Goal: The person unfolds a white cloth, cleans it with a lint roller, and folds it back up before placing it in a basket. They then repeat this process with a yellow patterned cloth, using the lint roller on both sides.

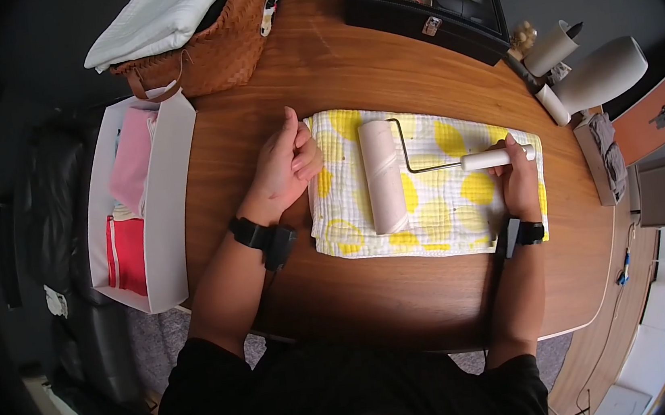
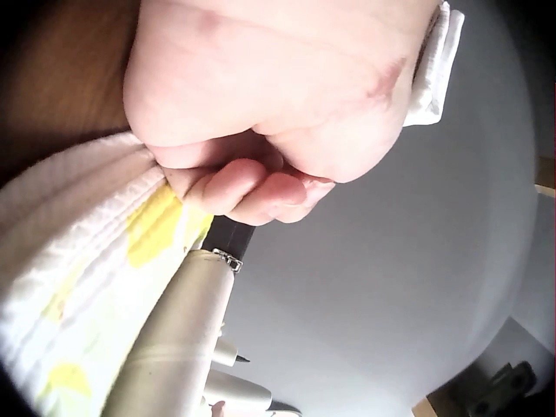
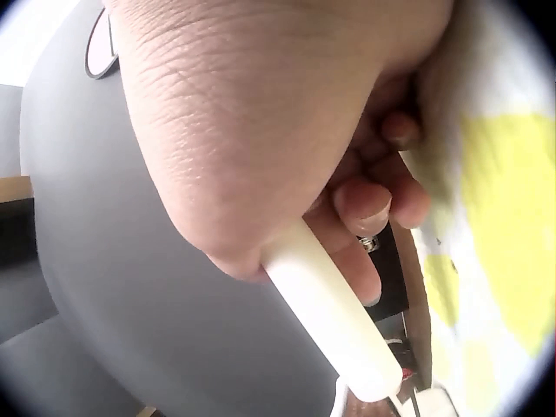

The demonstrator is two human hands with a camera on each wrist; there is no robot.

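Observation:
A lint roller [image 1: 383, 176] with a wide pale roll, a bent wire arm and a white handle [image 3: 330, 313] lies across the folded white cloth [image 1: 344, 243] patterned with yellow. My right hand [image 1: 518, 180] grips the handle at the cloth's right side, thumb along it and fingers curled beneath. My left hand [image 1: 284, 168] is at the cloth's left edge, thumb raised and fingers loosely curled, holding nothing. In the left wrist view its curled fingers [image 2: 239, 187] show close over the cloth's edge, with the roll beyond.
On the left, a white box [image 1: 162, 201] contains pink and red folded fabric. A woven basket [image 1: 227, 56] with white cloth stands behind it. At the back are a black glasses case [image 1: 403, 26] and a white vase [image 1: 602, 75]. A small box [image 1: 599, 159] stands at the right edge.

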